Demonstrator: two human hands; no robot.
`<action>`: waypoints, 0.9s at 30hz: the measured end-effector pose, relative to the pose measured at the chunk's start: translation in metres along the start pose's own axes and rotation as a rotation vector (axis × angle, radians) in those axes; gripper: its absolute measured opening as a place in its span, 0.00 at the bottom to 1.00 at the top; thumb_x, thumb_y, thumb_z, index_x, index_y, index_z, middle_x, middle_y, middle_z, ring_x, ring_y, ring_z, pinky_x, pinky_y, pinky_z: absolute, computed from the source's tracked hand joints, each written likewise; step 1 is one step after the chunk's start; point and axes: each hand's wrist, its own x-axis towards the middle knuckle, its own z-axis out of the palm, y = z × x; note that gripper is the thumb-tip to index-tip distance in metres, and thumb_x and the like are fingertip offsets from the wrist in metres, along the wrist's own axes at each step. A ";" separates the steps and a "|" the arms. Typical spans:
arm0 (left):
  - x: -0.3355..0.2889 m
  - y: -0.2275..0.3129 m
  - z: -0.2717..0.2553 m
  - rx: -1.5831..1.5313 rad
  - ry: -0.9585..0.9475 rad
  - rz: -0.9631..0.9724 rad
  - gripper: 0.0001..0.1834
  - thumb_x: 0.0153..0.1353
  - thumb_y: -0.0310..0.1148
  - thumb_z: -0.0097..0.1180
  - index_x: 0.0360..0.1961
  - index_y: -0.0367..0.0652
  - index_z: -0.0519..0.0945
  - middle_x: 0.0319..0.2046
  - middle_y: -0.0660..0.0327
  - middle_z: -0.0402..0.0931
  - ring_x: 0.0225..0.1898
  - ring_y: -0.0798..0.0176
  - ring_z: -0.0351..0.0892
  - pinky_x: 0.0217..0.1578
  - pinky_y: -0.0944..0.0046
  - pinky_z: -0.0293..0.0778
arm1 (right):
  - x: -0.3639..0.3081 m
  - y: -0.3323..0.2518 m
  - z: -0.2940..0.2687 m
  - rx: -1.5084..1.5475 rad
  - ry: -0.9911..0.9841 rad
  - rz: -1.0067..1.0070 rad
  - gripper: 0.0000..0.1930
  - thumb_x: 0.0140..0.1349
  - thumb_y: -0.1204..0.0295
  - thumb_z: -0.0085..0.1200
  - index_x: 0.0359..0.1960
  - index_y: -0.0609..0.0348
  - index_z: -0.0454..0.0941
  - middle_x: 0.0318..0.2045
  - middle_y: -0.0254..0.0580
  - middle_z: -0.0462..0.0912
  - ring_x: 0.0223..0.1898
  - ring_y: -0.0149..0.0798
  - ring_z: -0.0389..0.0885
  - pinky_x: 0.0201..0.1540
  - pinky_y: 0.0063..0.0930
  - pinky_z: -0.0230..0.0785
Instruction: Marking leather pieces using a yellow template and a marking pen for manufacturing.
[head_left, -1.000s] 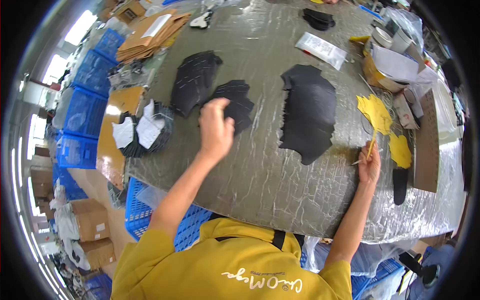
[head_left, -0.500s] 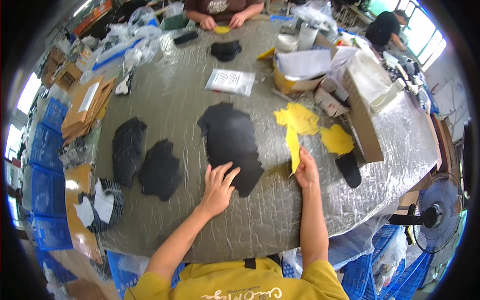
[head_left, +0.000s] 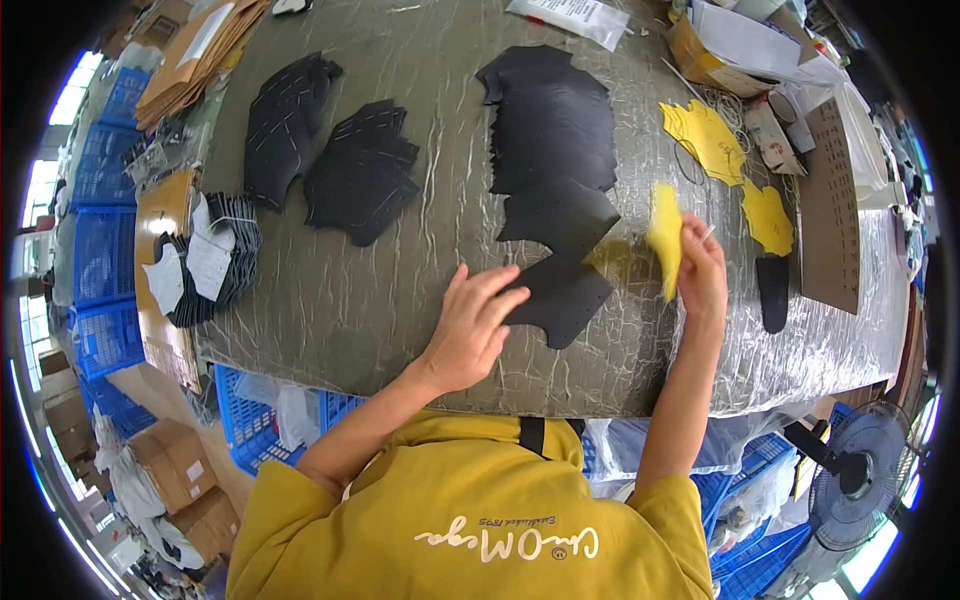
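Observation:
A stack of black, leather-like cut pieces (head_left: 555, 130) is fanned out toward me on the table, its nearest piece (head_left: 562, 300) drawn out at the near end. My left hand (head_left: 472, 325) has its fingers apart, the tips touching the left edge of that piece. To its right, my right hand (head_left: 703, 268) grips a yellow pattern piece (head_left: 664, 238), tilted up and blurred. A thin white stick (head_left: 709, 232), perhaps a pen, pokes out from the same hand. More yellow pattern pieces (head_left: 708, 140) lie beyond it, with another yellow piece (head_left: 768, 220) to the right.
Two more black stacks (head_left: 362, 175) (head_left: 285, 130) lie on the left. Bundled dark pieces with white paper (head_left: 212, 250) sit at the left edge. A cardboard wall (head_left: 830, 210) and an open box (head_left: 700, 60) stand at right. A fan (head_left: 855, 470) is beyond the table's right corner.
The view has tilted down toward me. My right hand has lifted the yellow pattern piece. The near black piece now lies farther out from the stack, by my left hand.

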 end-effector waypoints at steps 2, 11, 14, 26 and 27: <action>-0.008 -0.005 -0.005 -0.167 0.224 -0.071 0.26 0.61 0.24 0.54 0.62 0.39 0.73 0.65 0.49 0.68 0.67 0.42 0.66 0.72 0.38 0.53 | -0.031 -0.009 0.006 -0.273 -0.213 0.126 0.08 0.68 0.75 0.59 0.47 0.59 0.83 0.31 0.27 0.81 0.27 0.19 0.71 0.28 0.15 0.61; 0.004 0.005 0.009 -0.009 -0.005 0.060 0.30 0.60 0.30 0.62 0.64 0.42 0.71 0.72 0.45 0.57 0.75 0.41 0.54 0.73 0.33 0.45 | -0.080 0.023 0.060 -1.090 -0.173 -0.468 0.16 0.60 0.80 0.58 0.50 0.59 0.81 0.38 0.42 0.78 0.29 0.33 0.77 0.33 0.26 0.70; 0.003 -0.001 0.019 0.140 -0.007 0.062 0.30 0.61 0.32 0.63 0.65 0.44 0.71 0.72 0.48 0.57 0.76 0.43 0.53 0.74 0.32 0.42 | -0.095 0.013 0.058 -1.088 -0.240 -0.356 0.18 0.59 0.81 0.57 0.52 0.58 0.81 0.42 0.41 0.78 0.27 0.33 0.75 0.33 0.27 0.71; -0.002 -0.007 0.026 0.213 0.095 0.136 0.23 0.63 0.32 0.62 0.59 0.41 0.76 0.69 0.49 0.63 0.73 0.46 0.58 0.74 0.39 0.48 | -0.100 0.022 0.045 -1.097 -0.400 -0.631 0.23 0.53 0.87 0.55 0.52 0.58 0.81 0.53 0.42 0.77 0.35 0.35 0.79 0.35 0.26 0.74; -0.003 -0.008 0.026 0.232 0.122 0.151 0.23 0.63 0.32 0.62 0.59 0.41 0.76 0.69 0.49 0.63 0.73 0.46 0.58 0.74 0.39 0.48 | -0.099 0.020 0.048 -1.110 -0.453 -0.586 0.23 0.52 0.87 0.54 0.51 0.58 0.81 0.53 0.42 0.77 0.36 0.36 0.80 0.36 0.26 0.74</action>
